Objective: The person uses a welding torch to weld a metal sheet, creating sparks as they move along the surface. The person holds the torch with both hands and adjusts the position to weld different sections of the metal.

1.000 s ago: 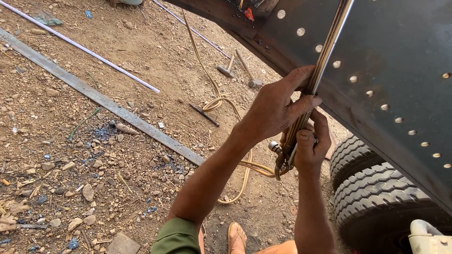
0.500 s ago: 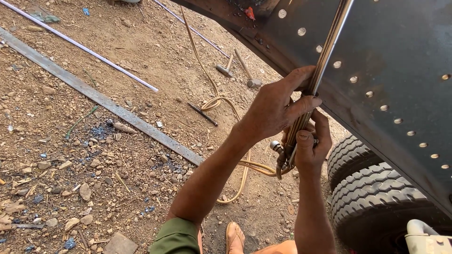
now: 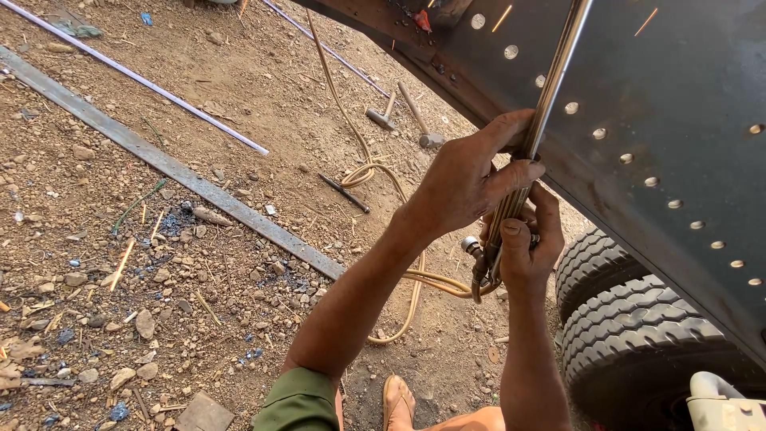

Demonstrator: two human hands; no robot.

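Outdoor yard, bare dirt ground [image 3: 199, 263] w/ gravel and scrap. A dark steel frame [image 3: 662, 120], drilled w/ rows of holes, runs overhead at upper right; all positions below are ref. this frame.

Torch [image 3: 527, 168]: a bundle of thin brass-coloured tubes, long and straight, lying close along the frame face and rising steeply to the top edge of view. Lower end carries a round valve fitting just below the frame edge. Tip is out of view. A few bright sparks show against the frame near the top, so the upper end is prob. working there.

Left hand [image 3: 467, 179]: grip closed around the tubes just below the frame edge, thumb up along the frame. Likely purpose: steady and aim the bundle.

Right hand [image 3: 523, 243]: directly beneath the left, grip closed on the valve end; likely placed for reach to the controls.

Hoses [image 3: 415, 279]: tan, paired, drop from the valve end and loop across the dirt away from the frame.

Tyres [image 3: 630, 335]: two, side by side, under the frame at lower right. Two hammers [image 3: 407, 116] lie on the dirt left of the frame. A flat steel bar [image 3: 183, 179] lies well apart, further left.
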